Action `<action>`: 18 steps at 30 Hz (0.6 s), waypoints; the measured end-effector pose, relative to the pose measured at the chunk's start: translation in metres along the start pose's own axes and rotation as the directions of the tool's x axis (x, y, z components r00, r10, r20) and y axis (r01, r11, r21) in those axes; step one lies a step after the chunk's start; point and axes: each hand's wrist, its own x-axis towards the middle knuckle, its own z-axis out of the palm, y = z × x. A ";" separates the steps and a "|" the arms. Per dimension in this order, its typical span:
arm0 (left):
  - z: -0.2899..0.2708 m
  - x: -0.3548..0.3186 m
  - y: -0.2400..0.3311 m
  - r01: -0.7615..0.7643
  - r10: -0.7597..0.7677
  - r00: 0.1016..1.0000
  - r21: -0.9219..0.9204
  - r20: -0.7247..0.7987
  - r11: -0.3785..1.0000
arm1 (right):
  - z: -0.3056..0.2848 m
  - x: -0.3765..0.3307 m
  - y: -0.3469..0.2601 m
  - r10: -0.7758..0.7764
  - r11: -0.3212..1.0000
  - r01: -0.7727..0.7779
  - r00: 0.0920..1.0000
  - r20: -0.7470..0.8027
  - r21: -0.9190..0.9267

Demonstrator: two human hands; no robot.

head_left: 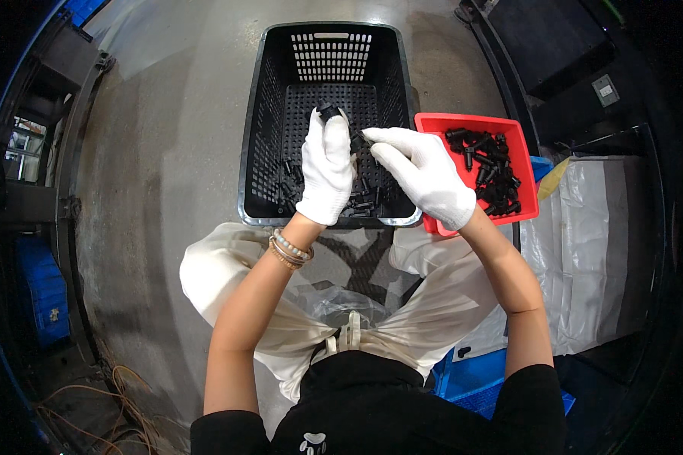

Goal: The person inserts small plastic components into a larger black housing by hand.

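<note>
My left hand (326,171), in a white glove, is closed around a black fitting-like part (327,111) whose top stands out above the fingers. Its lower portion is hidden by the glove. Close beside it, my gloved right hand (426,173) has thumb and forefinger pinched together near the dark end of a part; what the fingertips hold is too small to make out. Both hands are over a black perforated crate (253,171), in which several small black parts (366,199) lie at the near end.
A red tray (529,182) full of black parts (497,171) stands against the crate's right side. Farther right lies whitish sheeting (584,250) by dark equipment. Blue plastic (474,375) sits near my right leg. Orange cables (121,394) lie at lower left.
</note>
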 end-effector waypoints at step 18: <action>-0.005 0.004 -0.009 -0.052 0.049 0.997 0.050 0.052 0.997 | -0.002 0.002 0.001 0.190 0.944 -0.219 0.972 0.136 0.247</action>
